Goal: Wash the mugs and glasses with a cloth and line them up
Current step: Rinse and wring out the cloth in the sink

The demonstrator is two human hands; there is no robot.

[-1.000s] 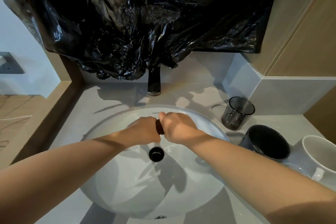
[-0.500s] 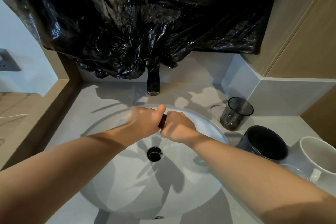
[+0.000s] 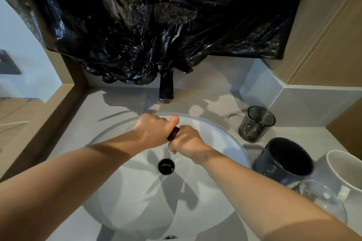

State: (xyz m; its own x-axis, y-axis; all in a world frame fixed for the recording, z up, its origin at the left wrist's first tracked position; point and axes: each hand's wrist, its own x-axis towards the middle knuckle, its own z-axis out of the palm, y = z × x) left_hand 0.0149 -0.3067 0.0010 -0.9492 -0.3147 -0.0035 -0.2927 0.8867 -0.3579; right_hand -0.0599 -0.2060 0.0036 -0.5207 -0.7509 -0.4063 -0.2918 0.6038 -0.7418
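Over the sink (image 3: 225,137), left hand (image 3: 154,131) and right hand (image 3: 186,141) side by side, cloth (image 3: 173,133) gripped between them, above and just behind the drain (image 3: 166,166). Behind the sink, tap (image 3: 166,92) on the surface (image 3: 117,101), under hanging sheeting (image 3: 156,25). Right of the sink, on the surface: tumbler (image 3: 256,123) at the back, mug (image 3: 284,159) before it, second mug (image 3: 344,170) far right, glass (image 3: 323,201) nearest.

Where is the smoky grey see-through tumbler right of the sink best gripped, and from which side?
Round the mid-wall of the smoky grey tumbler, from the white oval sink side, probably: it stands upright, handleless, with the grey wall behind and a dark mug in front.
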